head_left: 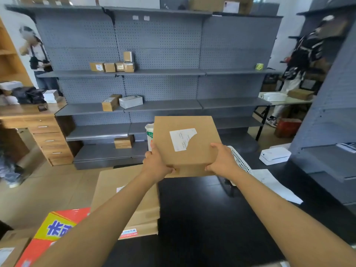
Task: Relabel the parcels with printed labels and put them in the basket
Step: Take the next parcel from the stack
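Holding one brown parcel clear above the dark worktop, the person has both hands on its near corners. The left hand wraps the corner at 7 o'clock, the right hand the corner at 5 o'clock, fingers curled under and thumbs on top; the hold looks meant to keep the top face level and readable. One white label sits on that face, its lower right part torn away, so relabelling is judged outstanding. One white basket lies at 3 o'clock of the parcel, partly hidden by the right hand. One white label printer stands further out at 3 o'clock. Flat cartons are stacked at 8 o'clock; their count cannot be told.
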Action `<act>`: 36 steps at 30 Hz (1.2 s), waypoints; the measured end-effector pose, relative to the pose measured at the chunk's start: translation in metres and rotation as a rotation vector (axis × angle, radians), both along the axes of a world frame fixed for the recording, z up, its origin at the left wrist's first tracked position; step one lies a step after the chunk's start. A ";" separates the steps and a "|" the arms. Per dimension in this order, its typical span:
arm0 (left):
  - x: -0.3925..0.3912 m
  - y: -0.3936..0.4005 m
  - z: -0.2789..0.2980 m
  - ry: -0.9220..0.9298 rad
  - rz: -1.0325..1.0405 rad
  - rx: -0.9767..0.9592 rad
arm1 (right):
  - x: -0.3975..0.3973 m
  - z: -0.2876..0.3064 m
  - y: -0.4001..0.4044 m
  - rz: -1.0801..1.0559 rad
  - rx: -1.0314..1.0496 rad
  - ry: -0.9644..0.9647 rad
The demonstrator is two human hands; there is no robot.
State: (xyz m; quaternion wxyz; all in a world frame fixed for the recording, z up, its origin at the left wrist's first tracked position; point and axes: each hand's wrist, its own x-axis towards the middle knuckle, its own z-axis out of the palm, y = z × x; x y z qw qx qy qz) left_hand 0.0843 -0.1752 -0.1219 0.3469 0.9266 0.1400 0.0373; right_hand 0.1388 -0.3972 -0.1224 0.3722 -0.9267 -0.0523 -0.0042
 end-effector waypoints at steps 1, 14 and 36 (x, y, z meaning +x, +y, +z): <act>0.005 -0.012 -0.001 0.002 -0.010 0.005 | 0.003 -0.001 -0.013 -0.002 0.001 0.007; 0.025 -0.111 -0.064 0.171 0.096 -0.082 | 0.052 -0.075 -0.104 0.168 -0.054 0.129; 0.035 -0.106 -0.232 0.411 0.105 -0.091 | 0.060 -0.238 -0.090 0.181 -0.234 0.489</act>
